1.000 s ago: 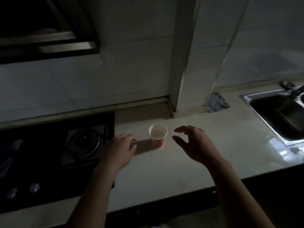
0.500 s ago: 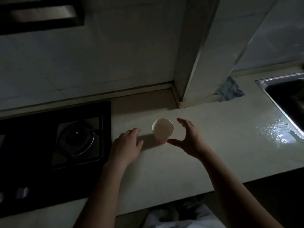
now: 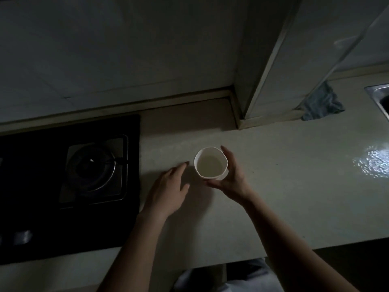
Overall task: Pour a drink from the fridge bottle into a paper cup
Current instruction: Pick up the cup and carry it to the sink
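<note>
Pale smooth stone forms the long countertop (image 3: 284,197). We see its front edge running under both forearms, and behind it the dim tiled wall (image 3: 126,49) closes the space. On the left a black flat gas hob (image 3: 31,207) is set into the surface, with a round burner (image 3: 92,167) inside a metal frame. On the right a square tiled column (image 3: 284,60) comes forward from the wall. A blue-grey crumpled cloth (image 3: 320,104) lies at its foot, and the corner of a steel sink (image 3: 379,95) shows at the frame edge. Between the hob and a wet shining patch (image 3: 372,161) there is a wide stretch of stone around the hands.

The white round paper cup (image 3: 210,165) is in this stretch, near the hob edge but apart from it. The right hand (image 3: 231,180) grasps it, thumb curled on the near side and fingers on the far side. The rim is a little pressed out of round. Whether the cup stands on the stone or is lifted, we cannot tell. The left hand (image 3: 168,192) is released, its fingers straight and flat over the countertop, just beside the cup without touching it.
</note>
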`<state>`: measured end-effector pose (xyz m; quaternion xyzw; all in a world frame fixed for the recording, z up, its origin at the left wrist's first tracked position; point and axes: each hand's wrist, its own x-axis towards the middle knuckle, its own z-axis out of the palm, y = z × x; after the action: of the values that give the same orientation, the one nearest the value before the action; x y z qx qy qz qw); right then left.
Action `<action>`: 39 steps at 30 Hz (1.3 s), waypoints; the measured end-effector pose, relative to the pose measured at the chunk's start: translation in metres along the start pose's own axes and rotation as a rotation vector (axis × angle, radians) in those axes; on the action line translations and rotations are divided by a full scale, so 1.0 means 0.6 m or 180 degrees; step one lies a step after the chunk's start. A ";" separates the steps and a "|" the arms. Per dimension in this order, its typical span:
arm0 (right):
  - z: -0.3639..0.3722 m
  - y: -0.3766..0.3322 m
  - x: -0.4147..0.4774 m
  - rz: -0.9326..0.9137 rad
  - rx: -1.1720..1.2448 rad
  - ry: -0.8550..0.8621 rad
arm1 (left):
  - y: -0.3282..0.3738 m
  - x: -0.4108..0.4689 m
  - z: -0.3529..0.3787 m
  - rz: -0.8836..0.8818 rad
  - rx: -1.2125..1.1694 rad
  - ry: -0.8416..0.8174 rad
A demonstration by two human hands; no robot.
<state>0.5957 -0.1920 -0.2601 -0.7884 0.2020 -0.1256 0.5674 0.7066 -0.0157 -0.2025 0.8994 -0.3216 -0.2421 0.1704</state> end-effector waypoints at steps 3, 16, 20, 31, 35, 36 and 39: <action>0.012 0.011 0.005 0.0082 0.0317 0.0065 | 0.004 0.005 0.006 -0.0025 -0.0057 -0.0039; 0.036 -0.016 0.004 -0.0015 0.0722 0.0390 | 0.034 0.007 0.001 0.0172 -0.0252 -0.0022; 0.015 -0.051 -0.001 -0.0093 0.0721 0.0515 | 0.048 0.001 -0.026 0.0391 -0.0358 0.0068; -0.133 -0.166 -0.070 -0.0191 0.0688 0.1263 | 0.187 -0.016 -0.068 0.1383 -0.0543 0.0262; -0.201 -0.190 -0.101 -0.0210 0.0610 0.1542 | 0.252 -0.026 -0.055 0.1583 -0.0620 0.0288; -0.218 -0.193 -0.108 -0.0228 0.0631 0.1562 | 0.267 -0.031 -0.049 0.1619 -0.0637 0.0302; -0.267 -0.190 -0.131 -0.0291 0.0740 0.1540 | 0.315 -0.045 -0.030 0.1730 -0.0685 0.0343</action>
<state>0.4778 -0.2595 -0.0980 -0.6733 0.2802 -0.3581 0.5830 0.6045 -0.1339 -0.0915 0.7686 -0.5136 -0.1722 0.3402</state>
